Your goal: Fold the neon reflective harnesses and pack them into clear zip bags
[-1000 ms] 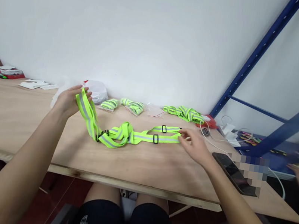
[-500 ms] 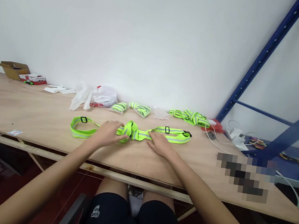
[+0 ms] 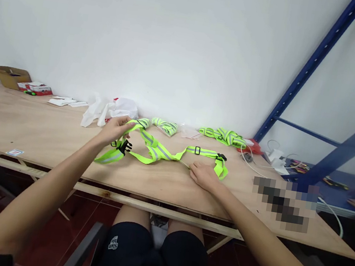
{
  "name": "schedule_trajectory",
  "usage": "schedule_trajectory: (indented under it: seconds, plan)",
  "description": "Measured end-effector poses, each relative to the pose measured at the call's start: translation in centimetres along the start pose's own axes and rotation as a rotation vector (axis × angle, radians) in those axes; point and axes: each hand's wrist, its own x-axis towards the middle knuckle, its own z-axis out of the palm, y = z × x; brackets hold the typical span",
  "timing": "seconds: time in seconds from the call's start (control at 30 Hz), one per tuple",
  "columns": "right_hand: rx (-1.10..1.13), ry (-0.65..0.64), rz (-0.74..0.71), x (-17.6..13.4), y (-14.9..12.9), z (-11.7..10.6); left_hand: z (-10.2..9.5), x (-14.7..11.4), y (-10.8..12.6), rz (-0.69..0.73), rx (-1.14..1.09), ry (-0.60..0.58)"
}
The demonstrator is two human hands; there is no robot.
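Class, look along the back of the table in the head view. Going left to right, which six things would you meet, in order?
Cardboard box → red-and-white box → white papers → white plastic bag → packed green straps → loose green straps.

A neon-yellow, grey-striped strap harness [image 3: 162, 151] sprawls across the table [image 3: 156, 183], left part raised, buckle [image 3: 123, 146] seemingly unfastened.

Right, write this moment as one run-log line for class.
left hand: holds part of reflective strap above table; right hand: beside strap, contact unclear; black buckle: prongs exposed; behind: white bag
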Motion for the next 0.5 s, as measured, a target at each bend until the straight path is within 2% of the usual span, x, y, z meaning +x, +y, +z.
schedule_trajectory:
  seconds: [0.13,0.3,0.43,0.5]
  plan:
    - [0.056,0.072,0.199,-0.1,2.2,-1.4,-2.9,1.1,1.1,0.009,-0.254,0.066]
    - [0.199,0.156,0.369,-0.1,5.8,-3.8,-6.1,1.5,2.4,0.085,-0.340,0.094]
    - [0.339,0.182,0.428,-0.6,8.4,-5.4,-8.0,2.2,3.4,0.223,-0.275,0.232]
    - [0.391,0.187,0.463,-1.3,9.8,-5.9,-9.2,2.5,3.6,0.272,-0.221,0.364]
